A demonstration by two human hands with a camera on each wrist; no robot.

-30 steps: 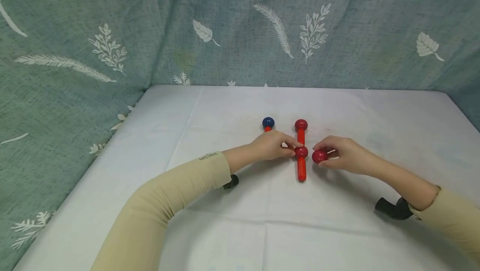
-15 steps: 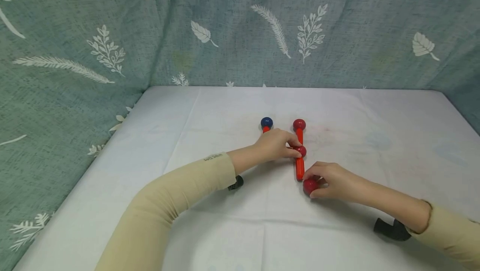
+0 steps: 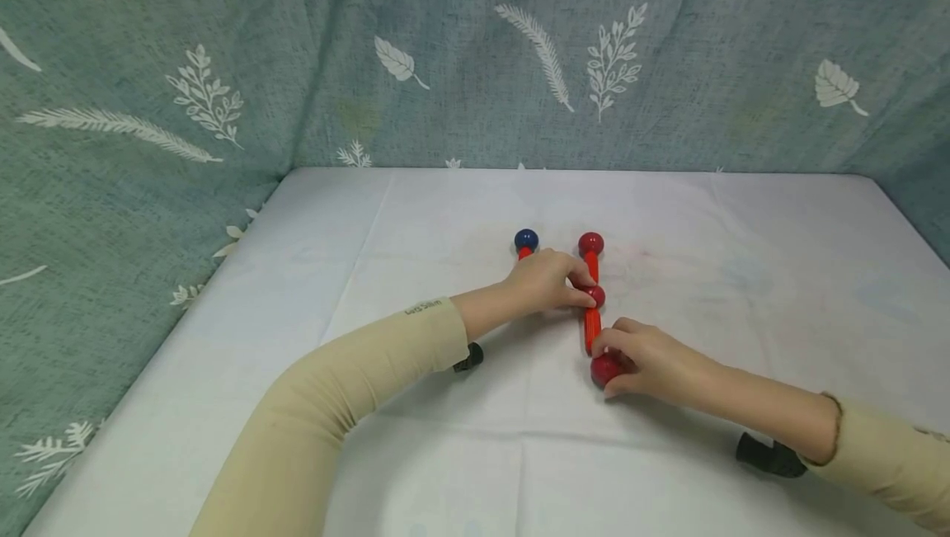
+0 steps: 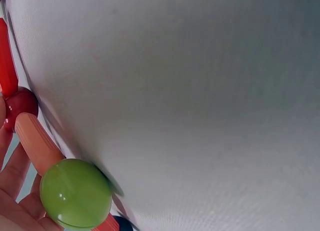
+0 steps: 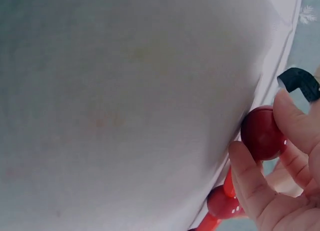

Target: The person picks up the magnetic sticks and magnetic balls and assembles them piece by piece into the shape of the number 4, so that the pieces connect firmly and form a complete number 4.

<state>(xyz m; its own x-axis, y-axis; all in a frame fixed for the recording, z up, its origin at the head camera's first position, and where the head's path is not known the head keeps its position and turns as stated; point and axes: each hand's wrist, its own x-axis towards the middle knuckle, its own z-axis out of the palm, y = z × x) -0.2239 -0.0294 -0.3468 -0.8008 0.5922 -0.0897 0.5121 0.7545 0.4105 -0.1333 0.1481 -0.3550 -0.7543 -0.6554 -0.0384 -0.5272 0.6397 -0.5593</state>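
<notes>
My left hand [image 3: 545, 283] pinches a red ball [image 3: 598, 297] in the middle of a line of red rods on the table. One rod [image 3: 591, 266] runs from it to a far red ball [image 3: 590, 243], another rod [image 3: 592, 331] towards me. My right hand [image 3: 656, 364] holds a loose red ball [image 3: 604, 371] between thumb and fingers, right at that near rod's end. In the left wrist view a salmon-coloured rod [image 4: 39, 142] leads from the pinched ball to a green ball [image 4: 75, 193], both hidden by my left hand in the head view.
A blue ball [image 3: 526, 240] on a red rod [image 3: 524, 254] shows beyond my left hand. The white-covered table [image 3: 445, 471] meets a leaf-patterned green curtain [image 3: 460, 67] at the back and left. A black wrist piece [image 3: 768, 456] hangs under my right sleeve.
My right hand has carried its red ball from beside the middle ball towards me, then slightly left to the near rod's end. The left hand keeps its pinch.
</notes>
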